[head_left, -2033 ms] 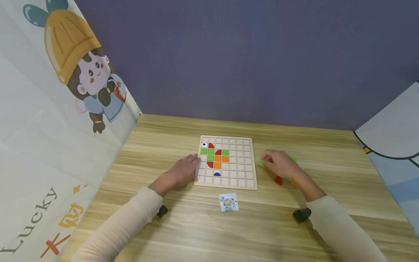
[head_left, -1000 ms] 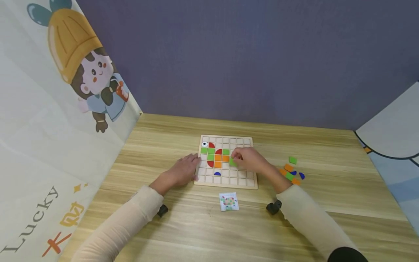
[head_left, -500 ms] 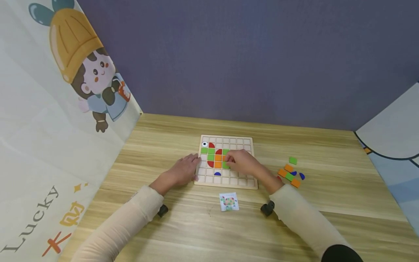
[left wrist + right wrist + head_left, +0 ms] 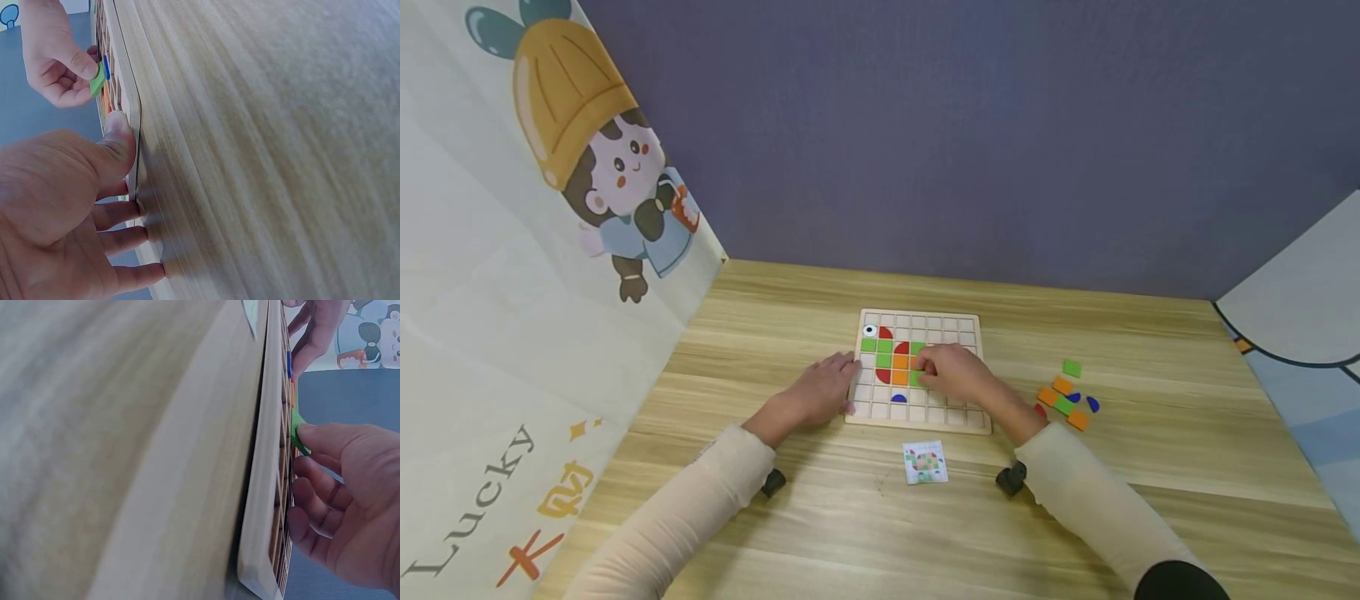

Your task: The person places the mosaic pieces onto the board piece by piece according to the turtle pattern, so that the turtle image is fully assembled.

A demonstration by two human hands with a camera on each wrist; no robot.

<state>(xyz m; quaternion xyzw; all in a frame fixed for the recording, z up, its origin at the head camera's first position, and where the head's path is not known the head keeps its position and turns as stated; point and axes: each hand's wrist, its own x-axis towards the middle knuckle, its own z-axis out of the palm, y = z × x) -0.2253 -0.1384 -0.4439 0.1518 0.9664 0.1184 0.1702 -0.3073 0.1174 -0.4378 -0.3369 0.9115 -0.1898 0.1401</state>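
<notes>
A pale wooden grid board (image 4: 958,417) lies on the table, with red, green and orange tiles, a white eye tile (image 4: 869,330) and a blue half-round tile (image 4: 898,398) in its cells. My right hand (image 4: 957,372) pinches a green square tile (image 4: 298,432) between thumb and fingers, low over the board beside the orange tiles; the tile looks tilted in the right wrist view. At the board's left edge rests my left hand (image 4: 822,387); its thumb touches the rim in the left wrist view, fingers fairly straight. The right hand hides some cells.
Loose orange, green, blue and red tiles (image 4: 1063,405) lie to the right of the board. A small picture card (image 4: 925,462) with a coloured pattern lies in front of it. A dark wall (image 4: 970,150) stands behind the table, and a printed sheet (image 4: 490,333) at the left.
My right hand has carried a green tile from the loose tiles leftward onto the board. Over the last half second it has barely moved. The left hand has stayed at the board's edge.
</notes>
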